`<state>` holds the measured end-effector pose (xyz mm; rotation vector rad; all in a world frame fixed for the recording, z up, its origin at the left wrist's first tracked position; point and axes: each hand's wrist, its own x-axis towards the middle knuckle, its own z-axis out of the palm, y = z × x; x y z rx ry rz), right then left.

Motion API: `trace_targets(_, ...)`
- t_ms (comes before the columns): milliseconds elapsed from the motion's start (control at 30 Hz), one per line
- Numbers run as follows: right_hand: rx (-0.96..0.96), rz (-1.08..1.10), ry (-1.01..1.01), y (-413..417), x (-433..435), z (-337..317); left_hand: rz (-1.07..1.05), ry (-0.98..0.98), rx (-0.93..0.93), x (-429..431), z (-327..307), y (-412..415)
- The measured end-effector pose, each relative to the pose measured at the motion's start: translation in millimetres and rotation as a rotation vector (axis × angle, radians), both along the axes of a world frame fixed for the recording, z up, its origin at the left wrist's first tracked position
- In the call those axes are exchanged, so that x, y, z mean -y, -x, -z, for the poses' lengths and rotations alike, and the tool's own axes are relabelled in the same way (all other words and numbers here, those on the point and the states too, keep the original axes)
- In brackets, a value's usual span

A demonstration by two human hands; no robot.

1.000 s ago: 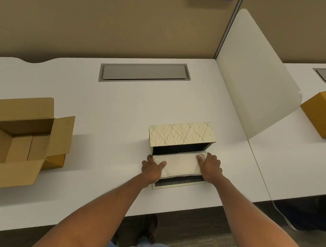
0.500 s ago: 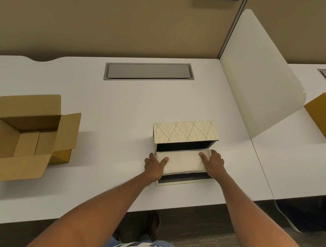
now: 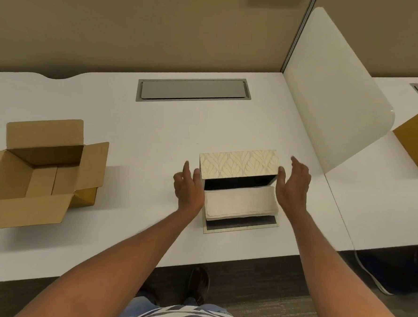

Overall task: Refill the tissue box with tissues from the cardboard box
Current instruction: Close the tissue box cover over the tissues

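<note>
A cream tissue box (image 3: pixel 238 163) with a leaf pattern lies on its side on the white desk (image 3: pixel 143 130), its dark inside facing me. A stack of cream tissues (image 3: pixel 239 204) rests half out of its opening, on the lowered flap (image 3: pixel 241 225). My left hand (image 3: pixel 189 190) is beside the box's left end, fingers apart, thumb near the corner. My right hand (image 3: pixel 293 184) is at the right end, fingers spread, thumb against the box's corner. Neither hand holds the tissues. An open brown cardboard box (image 3: pixel 38 172) sits at the left; no tissues show inside.
A white curved divider (image 3: pixel 334 92) stands at the right of the desk. Behind the tissue box is a grey cable hatch (image 3: pixel 193 90). A closed brown box (image 3: pixel 417 139) sits on the neighbouring desk. The desk's front edge runs just below the flap.
Both hands have let go of the tissue stack and moved up and outward to the two ends of the tissue box. The stack stays half in the opening.
</note>
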<state>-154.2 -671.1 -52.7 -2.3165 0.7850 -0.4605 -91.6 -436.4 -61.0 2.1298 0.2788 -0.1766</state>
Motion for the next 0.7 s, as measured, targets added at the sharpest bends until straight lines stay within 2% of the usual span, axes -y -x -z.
trace_targets(67,-0.054,-0.13,0.038,-13,5,-12,0.078,0.078,0.019,1,-6,-7)
trace_targets(167,-0.314,-0.226,0.022,-30,14,-17,0.19,0.257,-0.085,4,-15,-10)
trace_targets(267,-0.452,-0.295,-0.025,-39,19,-15,0.119,0.256,-0.182,10,-24,-11)
trace_targets(400,-0.439,-0.234,-0.152,-41,12,-19,-0.119,0.282,-0.31,9,-25,-21)
trace_targets(500,-0.401,-0.14,-0.208,-44,9,-19,-0.123,0.356,-0.475,3,-22,-27)
trace_targets(700,-0.412,-0.155,-0.179,-45,15,-25,-0.099,0.499,-0.694,-8,-26,-33)
